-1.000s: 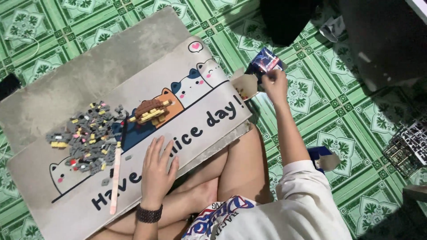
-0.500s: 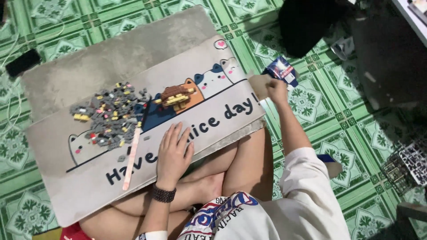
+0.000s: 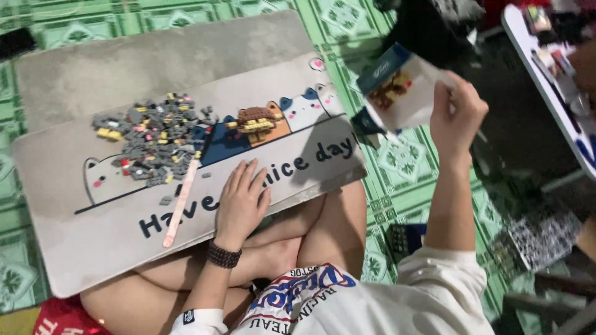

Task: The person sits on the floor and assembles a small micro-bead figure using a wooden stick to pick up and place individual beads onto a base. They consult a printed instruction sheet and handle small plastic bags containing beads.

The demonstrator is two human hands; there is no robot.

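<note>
Now left hand (image 3: 242, 201) flat, fingers spread on mat (image 3: 124, 68); right hand (image 3: 456, 115) clutching small box (image 3: 397, 90).

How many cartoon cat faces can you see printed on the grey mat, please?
4 clearly show on the mat: a white one at left, a dark blue one, an orange one beneath bricks, and a pale pair-end one. Bricks may hide more.

The right hand (image 3: 456, 111) is up off the green tiled floor (image 3: 403, 167) now, lifted well above the corner of the grey mat (image 3: 155, 62), and the small box (image 3: 397, 93) has come up with it. A second ago that box sat low beside the mat's far corner; now it is raised and tilted, its pictured face turned toward the camera, the fingers (image 3: 444, 93) wrapped around its right edge.
</note>
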